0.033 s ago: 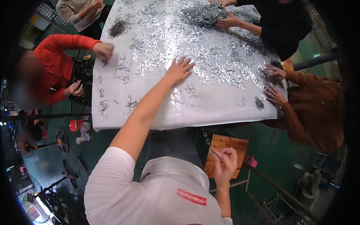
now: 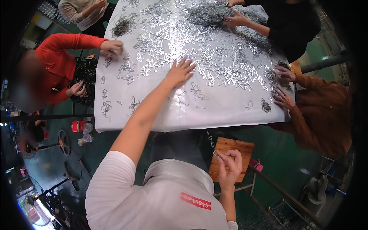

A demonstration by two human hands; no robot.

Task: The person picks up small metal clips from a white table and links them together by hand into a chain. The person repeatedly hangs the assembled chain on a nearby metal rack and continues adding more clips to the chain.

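Note:
Many small, bent silvery metal hooks (image 2: 230,74) are strewn over a table with a white cover (image 2: 222,115). My left hand (image 2: 179,73) reaches out over the table, palm down, fingers spread at the near edge of the scattered hooks. Whether a hook lies under the palm is hidden. Low at the right, off the table, my right hand (image 2: 230,165) pinches the end of a short chain of linked hooks (image 2: 211,143) between thumb and fingers. The chain's far end runs up to the table's near edge.
A wooden stool (image 2: 241,151) stands by my right hand. Co-workers sit around: a red-sleeved hand (image 2: 112,46) at left, brown-sleeved hands (image 2: 283,97) at right, bare forearms at a dense hook heap (image 2: 209,15) at the back. A fan (image 2: 64,142) stands at left.
My left hand has slid slightly left over the hooks. The red-sleeved co-worker's hand has moved right over the table. My right hand stays in place with the chain.

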